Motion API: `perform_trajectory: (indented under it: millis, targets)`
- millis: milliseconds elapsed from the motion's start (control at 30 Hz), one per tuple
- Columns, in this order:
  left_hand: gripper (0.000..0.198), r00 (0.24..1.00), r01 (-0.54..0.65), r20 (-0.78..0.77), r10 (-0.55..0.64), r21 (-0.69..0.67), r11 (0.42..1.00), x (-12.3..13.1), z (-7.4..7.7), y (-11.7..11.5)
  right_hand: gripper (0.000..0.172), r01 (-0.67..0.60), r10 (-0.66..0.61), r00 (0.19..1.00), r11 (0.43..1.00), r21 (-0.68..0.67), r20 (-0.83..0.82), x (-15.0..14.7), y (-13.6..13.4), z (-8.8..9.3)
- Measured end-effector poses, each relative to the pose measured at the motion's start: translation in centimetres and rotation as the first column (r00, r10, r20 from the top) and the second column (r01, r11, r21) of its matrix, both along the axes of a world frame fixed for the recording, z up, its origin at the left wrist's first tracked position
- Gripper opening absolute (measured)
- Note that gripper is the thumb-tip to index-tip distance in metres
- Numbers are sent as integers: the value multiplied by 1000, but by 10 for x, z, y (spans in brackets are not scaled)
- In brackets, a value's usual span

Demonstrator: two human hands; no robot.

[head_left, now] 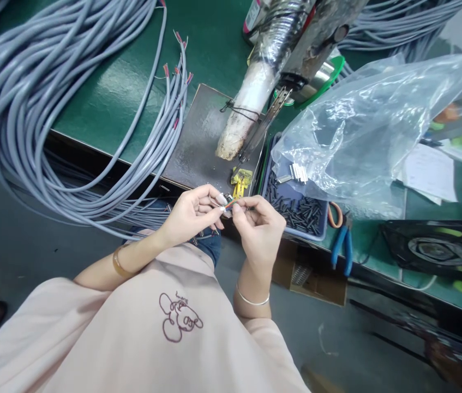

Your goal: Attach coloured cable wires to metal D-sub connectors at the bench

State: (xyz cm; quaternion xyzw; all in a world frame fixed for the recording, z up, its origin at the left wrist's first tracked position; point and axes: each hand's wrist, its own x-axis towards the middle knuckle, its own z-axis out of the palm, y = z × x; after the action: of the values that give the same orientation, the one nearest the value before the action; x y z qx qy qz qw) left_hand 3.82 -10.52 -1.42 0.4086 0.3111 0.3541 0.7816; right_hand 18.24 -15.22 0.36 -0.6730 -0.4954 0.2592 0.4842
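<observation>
Thin coloured wires, orange, green and blue among them, run between my two hands just in front of the bench edge. My left hand pinches their left end between thumb and fingers. At the other end, my right hand has thumb and forefinger closed on the wires. Right behind the fingertips is a small metal connector, partly covered by them. Beyond it a yellow holder sits at the front of a dark plate. Whatever lies inside my curled fingers is hidden.
Grey cable coils spread over the left of the green bench. A wrapped tube slants above the plate. To the right are a blue tray of black sleeves, a plastic bag, blue-handled pliers and a fan.
</observation>
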Motion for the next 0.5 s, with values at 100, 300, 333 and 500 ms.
perform_trajectory:
  millis: [100, 300, 333, 500]
  targets:
    - [19, 997, 66, 44, -67, 36, 997, -3, 1, 1, 13, -16, 13, 997, 999, -42, -75, 3, 2, -2]
    - [19, 999, 47, 20, -49, 72, 996, -4, 1, 3, 13, 66, -63, 997, 990, 122, -32, 6, 1, -3]
    - [21, 1000, 19, 20, -20, 77, 997, -4, 0, 3, 13, 100, -102, 995, 980, 170, 0, 6, -1, -3]
    - [27, 1000, 12, 7, -13, 105, 994, -2, -6, 0, 11, 22, -53, 982, 985, 171, 182, 6, -12, -3]
